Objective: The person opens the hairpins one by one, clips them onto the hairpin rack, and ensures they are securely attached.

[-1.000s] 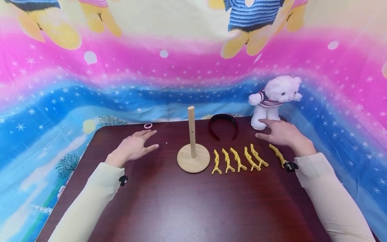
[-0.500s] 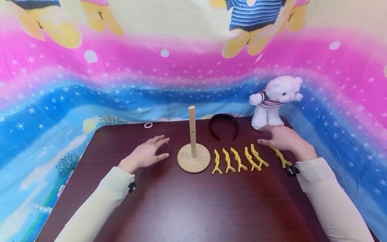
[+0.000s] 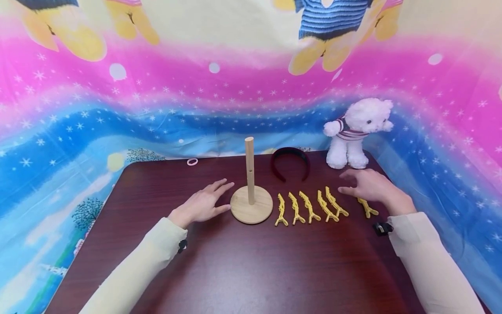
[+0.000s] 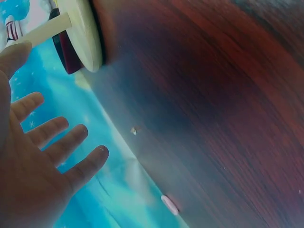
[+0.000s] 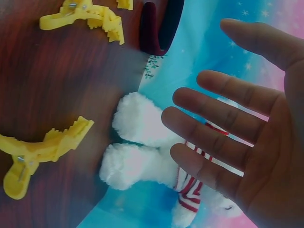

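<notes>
The left hand (image 3: pixel 201 205) is spread beside the stand (image 3: pixel 250 192); the right hand (image 3: pixel 372 187), also spread, is near a clip (image 3: pixel 367 209) by the table's (image 3: pixel 251 270) far-right corner.

On my feed I'm watching the right hand (image 5: pixel 270 147) hovering, fingers straight, partly hiding the bear (image 5: pixel 164 164); yellow clips (image 5: pixel 57 144) are lying on the table (image 5: pixel 71 85), the headband (image 5: pixel 150 31) resting near its edge.
</notes>
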### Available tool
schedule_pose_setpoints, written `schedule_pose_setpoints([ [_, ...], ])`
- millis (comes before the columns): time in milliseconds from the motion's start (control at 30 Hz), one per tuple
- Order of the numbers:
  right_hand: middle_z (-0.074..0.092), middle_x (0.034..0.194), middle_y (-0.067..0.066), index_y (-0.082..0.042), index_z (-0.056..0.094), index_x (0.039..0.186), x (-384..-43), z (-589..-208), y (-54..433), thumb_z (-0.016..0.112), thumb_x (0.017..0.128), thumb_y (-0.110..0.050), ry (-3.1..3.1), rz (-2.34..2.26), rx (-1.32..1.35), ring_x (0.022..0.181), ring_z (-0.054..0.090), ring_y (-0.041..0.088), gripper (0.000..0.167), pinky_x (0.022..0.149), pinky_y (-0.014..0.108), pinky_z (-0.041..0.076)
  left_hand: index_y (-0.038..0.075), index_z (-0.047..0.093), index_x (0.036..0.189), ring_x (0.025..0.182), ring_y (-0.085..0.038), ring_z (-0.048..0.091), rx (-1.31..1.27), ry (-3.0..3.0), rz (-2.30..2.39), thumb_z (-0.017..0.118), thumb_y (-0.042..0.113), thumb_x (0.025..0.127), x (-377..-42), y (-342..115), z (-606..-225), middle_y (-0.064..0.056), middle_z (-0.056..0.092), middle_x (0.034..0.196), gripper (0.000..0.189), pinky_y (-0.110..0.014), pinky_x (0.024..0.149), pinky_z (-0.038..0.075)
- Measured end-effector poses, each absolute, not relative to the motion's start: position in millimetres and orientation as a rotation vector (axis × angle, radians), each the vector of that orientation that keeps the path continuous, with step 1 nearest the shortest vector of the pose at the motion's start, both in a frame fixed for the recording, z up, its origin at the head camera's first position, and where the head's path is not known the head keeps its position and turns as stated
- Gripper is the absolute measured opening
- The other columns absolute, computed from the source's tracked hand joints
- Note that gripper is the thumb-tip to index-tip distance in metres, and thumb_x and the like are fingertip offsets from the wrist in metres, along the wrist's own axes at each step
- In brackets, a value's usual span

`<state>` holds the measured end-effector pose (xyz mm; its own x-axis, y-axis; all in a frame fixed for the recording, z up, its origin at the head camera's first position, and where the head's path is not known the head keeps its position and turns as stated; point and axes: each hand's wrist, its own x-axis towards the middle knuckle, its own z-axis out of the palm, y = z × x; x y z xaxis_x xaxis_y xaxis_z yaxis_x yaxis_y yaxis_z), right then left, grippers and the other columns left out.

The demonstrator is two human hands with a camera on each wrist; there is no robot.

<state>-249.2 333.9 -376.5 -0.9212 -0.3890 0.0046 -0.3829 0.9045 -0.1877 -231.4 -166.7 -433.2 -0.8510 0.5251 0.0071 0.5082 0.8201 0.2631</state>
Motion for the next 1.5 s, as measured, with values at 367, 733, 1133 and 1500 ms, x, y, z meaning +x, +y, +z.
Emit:
schedule_pose_setpoints([
  [367, 0.074, 0.113, 0.015, -0.008, 0.068, 0.123, -243.4, -389.4, 348.4, 0.072, 0.089, -0.046, 3.022, -0.298, -0.541, 0.102, 0.069, 0.035, 0.051, 0.089, 0.055, 0.052, 0.021, 0.033, 0.157, 0.146, -0.039, 0.037, 0.884, 2.894, 0.391, 0.059, 0.050, 0.097, -234.5, -155.3, -447.6, -0.014, 0.031, 0.163, 0.072, -0.053, 0.116, 0.036],
  [733, 0.075, 0.107, 0.014, -0.005, 0.069, 0.120, -235.6, -401.3, 365.6, 0.072, 0.089, -0.046, 3.004, -0.317, -0.488, 0.098, 0.070, 0.032, 0.052, 0.086, 0.053, 0.053, 0.022, 0.032, 0.158, 0.148, -0.034, 0.036, 0.908, 2.861, 0.320, 0.056, 0.054, 0.098, -233.1, -145.7, -460.0, -0.014, 0.028, 0.164, 0.072, -0.052, 0.113, 0.040],
  [1133, 0.075, 0.096, 0.004, -0.005, 0.071, 0.115, -234.0, -413.0, 381.4, 0.074, 0.086, -0.046, 2.968, -0.279, -0.423, 0.081, 0.066, 0.017, 0.051, 0.073, 0.044, 0.054, 0.022, 0.038, 0.155, 0.147, -0.034, 0.037, 0.959, 2.834, 0.323, 0.057, 0.053, 0.098, -232.7, -139.2, -469.1, -0.014, 0.029, 0.164, 0.067, -0.049, 0.114, 0.039],
  [1500, 0.071, 0.083, -0.002, -0.005, 0.072, 0.106, -234.0, -420.5, 395.1, 0.077, 0.082, -0.048, 2.938, -0.250, -0.383, 0.070, 0.059, 0.014, 0.050, 0.063, 0.038, 0.049, 0.018, 0.040, 0.154, 0.145, -0.035, 0.040, 0.973, 2.836, 0.316, 0.058, 0.050, 0.097, -231.5, -136.3, -465.1, -0.017, 0.029, 0.163, 0.068, -0.049, 0.113, 0.041],
])
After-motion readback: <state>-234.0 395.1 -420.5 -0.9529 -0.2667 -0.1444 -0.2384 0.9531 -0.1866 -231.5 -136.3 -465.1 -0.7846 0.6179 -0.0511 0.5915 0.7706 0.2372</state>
